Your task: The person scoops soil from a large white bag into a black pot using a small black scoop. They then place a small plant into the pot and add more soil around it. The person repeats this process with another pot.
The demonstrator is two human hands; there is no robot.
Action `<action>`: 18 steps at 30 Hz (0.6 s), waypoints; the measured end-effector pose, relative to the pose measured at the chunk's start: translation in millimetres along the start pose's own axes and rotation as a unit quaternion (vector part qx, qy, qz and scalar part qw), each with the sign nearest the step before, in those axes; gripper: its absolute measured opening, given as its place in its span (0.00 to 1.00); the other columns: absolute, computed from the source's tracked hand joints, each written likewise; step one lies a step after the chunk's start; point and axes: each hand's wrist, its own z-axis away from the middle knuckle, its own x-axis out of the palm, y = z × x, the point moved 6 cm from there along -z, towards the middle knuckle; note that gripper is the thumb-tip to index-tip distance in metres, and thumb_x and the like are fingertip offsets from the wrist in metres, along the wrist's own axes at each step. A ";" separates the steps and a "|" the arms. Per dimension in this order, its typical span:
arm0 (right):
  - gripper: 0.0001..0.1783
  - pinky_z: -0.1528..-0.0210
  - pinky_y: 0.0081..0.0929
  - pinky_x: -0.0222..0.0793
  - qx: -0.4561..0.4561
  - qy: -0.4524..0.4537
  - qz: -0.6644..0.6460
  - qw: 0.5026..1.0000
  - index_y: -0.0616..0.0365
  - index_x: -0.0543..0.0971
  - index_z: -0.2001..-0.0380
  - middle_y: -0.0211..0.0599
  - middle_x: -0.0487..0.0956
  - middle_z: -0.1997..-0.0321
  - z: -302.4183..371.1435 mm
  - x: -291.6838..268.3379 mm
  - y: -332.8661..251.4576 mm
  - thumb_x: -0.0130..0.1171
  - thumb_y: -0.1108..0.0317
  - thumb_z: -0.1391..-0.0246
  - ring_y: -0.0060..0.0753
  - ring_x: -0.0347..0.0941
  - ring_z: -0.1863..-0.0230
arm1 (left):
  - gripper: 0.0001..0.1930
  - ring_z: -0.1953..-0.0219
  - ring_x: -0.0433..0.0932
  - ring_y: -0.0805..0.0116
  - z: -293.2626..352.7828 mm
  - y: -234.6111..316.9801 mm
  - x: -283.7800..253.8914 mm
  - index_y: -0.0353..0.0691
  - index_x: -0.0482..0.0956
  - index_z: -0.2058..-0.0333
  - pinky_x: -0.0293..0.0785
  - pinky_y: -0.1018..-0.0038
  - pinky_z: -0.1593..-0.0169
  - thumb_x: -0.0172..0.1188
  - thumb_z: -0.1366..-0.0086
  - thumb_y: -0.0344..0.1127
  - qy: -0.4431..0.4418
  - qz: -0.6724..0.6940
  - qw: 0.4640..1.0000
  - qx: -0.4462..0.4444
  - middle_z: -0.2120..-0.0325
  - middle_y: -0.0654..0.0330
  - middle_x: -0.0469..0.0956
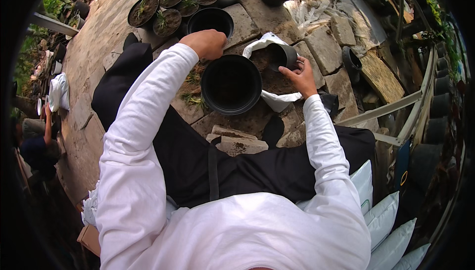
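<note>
My right hand (300,77) is closed on a small black plant pot (287,57), tipped on its side over an open white bag (279,103) of dark soil (264,62). A large black pot (231,111) stands between my knees, left of the bag; its inside is dark. My left hand (204,44) is curled shut above that pot's far left edge, against the near rim of another black pot (210,13). Its fingertips are hidden, so I cannot tell what they grip. Uprooted grassy plants (195,99) lie left of the large pot.
Several soil-filled pots with small grassy plants (170,21) stand at the far side. Paving slabs (324,50) and crumpled plastic sheeting (321,3) lie far right. A metal frame (386,112) is at right, filled white bags (381,220) at lower right. Another person (39,146) is at far left.
</note>
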 end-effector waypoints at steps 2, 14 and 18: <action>0.48 0.56 0.24 0.77 -0.106 -0.018 -0.017 0.994 0.67 0.61 0.37 0.46 0.75 0.42 9.4 13.7 -33.8 0.80 0.63 0.55 0.26 0.79 0.59 | 0.19 0.48 0.81 0.49 1.0 0.1 -1.4 0.39 0.81 0.48 0.78 0.58 0.45 0.56 0.38 0.31 0.029 0.005 1.000 0.005 0.52 0.47 0.82; 0.48 0.55 0.29 0.76 -0.228 -0.031 0.061 0.971 0.56 0.61 0.35 0.44 0.75 0.42 46.0 25.6 -81.0 0.78 0.69 0.58 0.29 0.81 0.62 | 0.21 0.49 0.82 0.52 3.6 -1.4 -2.4 0.42 0.78 0.42 0.77 0.60 0.45 0.57 0.35 0.34 0.027 -0.012 1.000 0.009 0.52 0.47 0.83; 0.48 0.54 0.31 0.77 -0.110 0.112 0.154 0.975 0.60 0.65 0.39 0.47 0.80 0.50 17.7 -15.4 -41.1 0.81 0.60 0.60 0.36 0.82 0.59 | 0.22 0.50 0.83 0.52 5.7 0.9 -3.4 0.42 0.78 0.42 0.77 0.60 0.45 0.57 0.35 0.34 0.012 0.001 1.000 -0.005 0.52 0.47 0.83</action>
